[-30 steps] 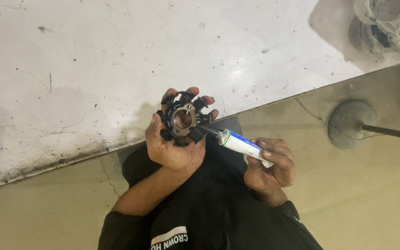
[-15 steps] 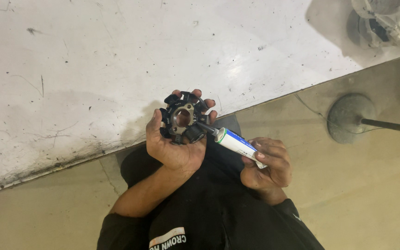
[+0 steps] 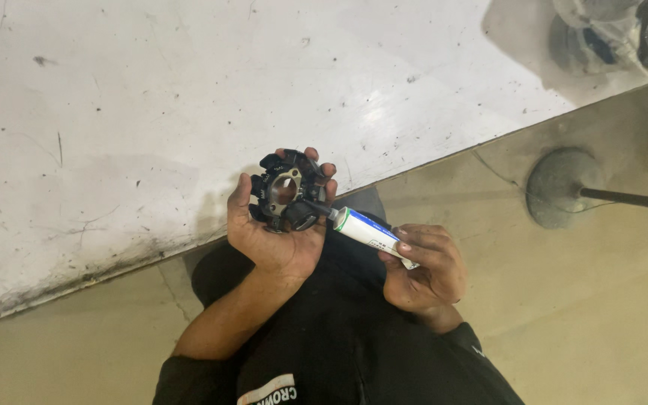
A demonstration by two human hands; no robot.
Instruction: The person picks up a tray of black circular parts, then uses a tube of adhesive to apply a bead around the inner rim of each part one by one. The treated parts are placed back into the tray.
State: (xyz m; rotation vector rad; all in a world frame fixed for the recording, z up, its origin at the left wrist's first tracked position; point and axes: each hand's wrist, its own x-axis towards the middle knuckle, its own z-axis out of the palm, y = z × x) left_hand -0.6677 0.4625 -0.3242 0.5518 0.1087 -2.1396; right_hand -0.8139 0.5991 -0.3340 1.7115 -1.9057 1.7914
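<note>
My left hand [image 3: 277,238] cups a round black stator-like part [image 3: 288,190] with several wound poles around a metal centre plate, held just over the edge of a white table. My right hand [image 3: 423,268] grips a small white, blue and green tube [image 3: 369,229]. The tube's dark nozzle touches the lower right side of the black part. Both hands are in front of my dark clothing.
The scuffed white table top [image 3: 189,97] fills the upper left, its edge running diagonally. Beige floor lies below and right. A round grey base with a dark rod [image 3: 564,187] stands at the right. Machine parts in clear wrap [image 3: 639,37] sit at the top right corner.
The black part has turned slightly in my left hand, and the tube's nozzle has stayed against its lower right side. The view has shifted a little.
</note>
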